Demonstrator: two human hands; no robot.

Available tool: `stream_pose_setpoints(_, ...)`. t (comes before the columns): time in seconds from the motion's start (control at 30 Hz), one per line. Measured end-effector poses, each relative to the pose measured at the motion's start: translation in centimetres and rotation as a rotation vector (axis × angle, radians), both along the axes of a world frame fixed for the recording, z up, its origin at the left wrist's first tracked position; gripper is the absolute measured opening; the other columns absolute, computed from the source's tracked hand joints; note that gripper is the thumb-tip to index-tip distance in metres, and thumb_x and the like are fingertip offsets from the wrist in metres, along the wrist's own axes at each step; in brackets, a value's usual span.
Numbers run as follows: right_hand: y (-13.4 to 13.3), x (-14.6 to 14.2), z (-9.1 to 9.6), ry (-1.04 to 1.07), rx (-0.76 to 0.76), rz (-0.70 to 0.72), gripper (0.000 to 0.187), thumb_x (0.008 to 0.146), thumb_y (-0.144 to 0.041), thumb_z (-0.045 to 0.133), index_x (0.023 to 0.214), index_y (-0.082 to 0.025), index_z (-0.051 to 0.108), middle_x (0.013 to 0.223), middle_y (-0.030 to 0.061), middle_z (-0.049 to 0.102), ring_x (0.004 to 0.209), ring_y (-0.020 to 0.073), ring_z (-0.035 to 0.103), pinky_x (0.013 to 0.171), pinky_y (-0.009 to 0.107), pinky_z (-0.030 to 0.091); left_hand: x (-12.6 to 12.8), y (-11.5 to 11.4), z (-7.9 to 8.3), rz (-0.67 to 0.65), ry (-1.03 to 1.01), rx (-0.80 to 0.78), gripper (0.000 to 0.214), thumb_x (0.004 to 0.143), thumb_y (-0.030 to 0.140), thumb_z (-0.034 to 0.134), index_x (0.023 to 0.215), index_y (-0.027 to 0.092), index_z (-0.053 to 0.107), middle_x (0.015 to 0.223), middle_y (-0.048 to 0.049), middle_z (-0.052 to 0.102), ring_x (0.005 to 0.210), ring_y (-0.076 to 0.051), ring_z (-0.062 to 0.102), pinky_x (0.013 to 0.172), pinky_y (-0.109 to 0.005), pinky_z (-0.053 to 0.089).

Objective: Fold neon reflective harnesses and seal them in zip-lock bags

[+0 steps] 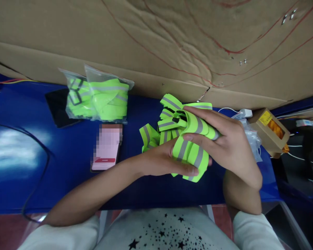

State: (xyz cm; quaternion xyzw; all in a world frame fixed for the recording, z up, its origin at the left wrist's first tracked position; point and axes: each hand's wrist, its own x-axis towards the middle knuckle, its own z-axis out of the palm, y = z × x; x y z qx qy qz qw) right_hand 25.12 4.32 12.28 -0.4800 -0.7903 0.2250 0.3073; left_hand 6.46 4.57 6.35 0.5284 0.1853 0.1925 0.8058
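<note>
A bundle of neon-yellow reflective straps (pixel 190 152) with grey stripes is between my two hands, above the blue table. My left hand (pixel 167 161) grips the lower loops, its thumb lying across the front and its other fingers mostly hidden behind. From the right, my right hand (pixel 224 133) closes on the upper folds, thumb below and fingers over the top. A black piece (pixel 179 121) shows inside the upper fold. Just behind, more loose reflective straps (pixel 169 107) lie in a heap against the cardboard.
Left on the blue table (pixel 75 187) are clear bags of straps (pixel 109 100), a black flat object (pixel 58 107), a lit phone (pixel 108 147) and a black cable (pixel 45 166). At right stand a cardboard box (pixel 270 130) and white charger (pixel 245 113). A cardboard wall (pixel 94 41) rises behind.
</note>
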Motion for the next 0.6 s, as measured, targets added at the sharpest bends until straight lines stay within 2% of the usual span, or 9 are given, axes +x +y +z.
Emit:
stream_pose_setpoints(0.1, -0.2, 0.4, 0.2, 0.054, -0.069, -0.030, 0.030, 0.090, -0.039, 0.078, 0.119, -0.030, 0.075, 0.116, 0.0011, 0.079, 0.099, 0.0238, 0.077, 0.086, 0.037, 0.064, -0.1, 0.2, -0.2, -0.145, -0.015, -0.059, 0.025, 0.093, 0.037, 0.071, 0.105, 0.015, 0.073, 0.103, -0.0120, 0.080, 0.098, -0.024, 0.076, 0.089, -0.039, 0.061)
stream_pose_setpoints(0.17, -0.1, 0.7, 0.2, 0.133, -0.130, -0.047, 0.026, 0.090, -0.041, 0.077, 0.113, -0.028, 0.076, 0.110, 0.0009, 0.079, 0.093, 0.0218, 0.077, 0.078, 0.033, 0.065, -0.4, 0.4, -0.2, -0.140, 0.047, 0.051, 0.022, 0.094, 0.034, 0.069, 0.105, 0.016, 0.074, 0.102, -0.0090, 0.081, 0.096, -0.022, 0.076, 0.089, -0.035, 0.061)
stream_pose_setpoints(0.27, 0.6, 1.3, -0.1, 0.241, -0.246, -0.049, 0.028, 0.093, -0.045, 0.074, 0.115, -0.028, 0.074, 0.105, 0.0003, 0.078, 0.087, 0.0185, 0.074, 0.070, 0.029, 0.062, -0.8, 0.5, 0.1, -0.058, 0.123, 0.258, 0.018, 0.095, 0.032, 0.067, 0.102, 0.019, 0.075, 0.099, -0.0044, 0.082, 0.094, -0.020, 0.076, 0.088, -0.031, 0.060)
stream_pose_setpoints(0.4, 2.0, 2.0, -1.0, 0.253, -0.428, 0.036, 0.028, 0.100, -0.052, 0.061, 0.105, -0.027, 0.072, 0.078, -0.0036, 0.069, 0.062, 0.0106, 0.061, 0.050, 0.022, 0.048, -1.3, 0.4, 0.7, -0.036, 0.180, 0.446, 0.023, 0.101, 0.033, 0.058, 0.103, 0.018, 0.076, 0.104, -0.0043, 0.082, 0.099, -0.020, 0.074, 0.092, -0.029, 0.055)
stream_pose_setpoints(0.47, 2.4, 2.0, -1.5, 0.211, -0.447, 0.097, 0.029, 0.101, -0.051, 0.059, 0.102, -0.026, 0.072, 0.080, -0.0034, 0.067, 0.065, 0.0102, 0.060, 0.053, 0.021, 0.048, -1.5, 0.4, 0.8, -0.037, 0.191, 0.498, 0.023, 0.101, 0.032, 0.058, 0.104, 0.019, 0.077, 0.107, -0.0039, 0.081, 0.103, -0.019, 0.074, 0.095, -0.028, 0.052)
stream_pose_setpoints(0.6, 2.4, 1.6, -1.9, 0.155, -0.321, 0.078, 0.028, 0.102, -0.042, 0.061, 0.124, -0.026, 0.067, 0.115, 0.0017, 0.072, 0.094, 0.0140, 0.069, 0.076, 0.024, 0.057, -1.8, 0.8, 0.8, -0.031, 0.195, 0.532, 0.020, 0.101, 0.032, 0.059, 0.103, 0.019, 0.075, 0.104, -0.0030, 0.081, 0.097, -0.018, 0.074, 0.091, -0.027, 0.052)
